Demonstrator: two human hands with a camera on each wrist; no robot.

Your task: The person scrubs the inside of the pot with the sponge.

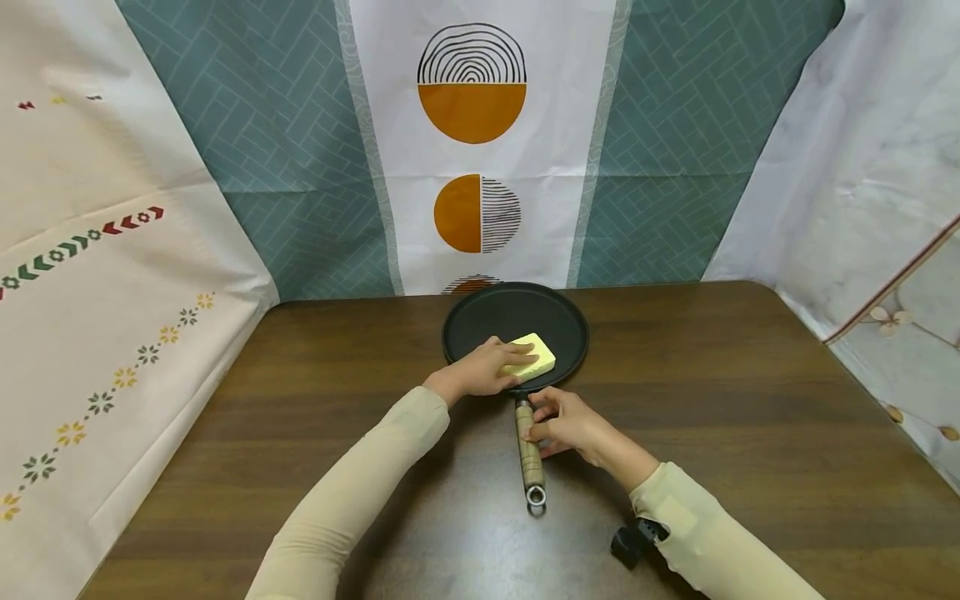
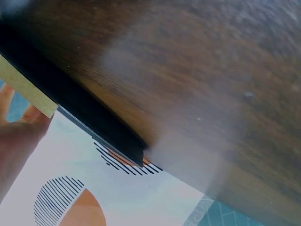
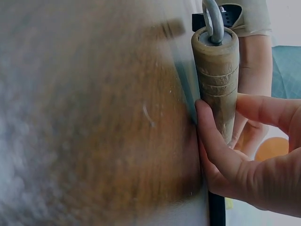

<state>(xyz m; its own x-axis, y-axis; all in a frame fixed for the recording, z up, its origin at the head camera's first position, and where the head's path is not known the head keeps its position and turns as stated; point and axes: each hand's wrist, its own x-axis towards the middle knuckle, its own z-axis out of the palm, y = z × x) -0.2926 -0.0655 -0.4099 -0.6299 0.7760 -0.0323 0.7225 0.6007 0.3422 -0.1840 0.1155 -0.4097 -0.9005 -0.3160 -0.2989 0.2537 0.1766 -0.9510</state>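
Sponge: a yellow block is lying flat on the pan [image 1: 476, 321], a little below and right of the pan's middle, near the centre of the frame; this sponge [image 1: 543, 356] is sitting partly under my fingers.
Left hand: my left hand [image 1: 483, 367] is pressing on the sponge from above, the fingers lying fairly straight across its top and the thumb touching near its lower edge.
Right hand: my right hand [image 1: 573, 425] is pinching the wooden handle [image 1: 530, 462], thumb on one side and fingers on the other.
Pan: the black, shallow disc is resting on the bench [image 1: 300, 417] in the upper middle of the frame, its handle pointing toward the bottom edge and ending in a metal ring [image 1: 536, 497].
Step in hand: I seem to be wiping the pan's inner face while bracing it by the handle.
Next move: more wiping would be calling for even pressure from my left hand, sliding toward the uncovered upper left of the pan, with my right hand holding the handle against any turning.
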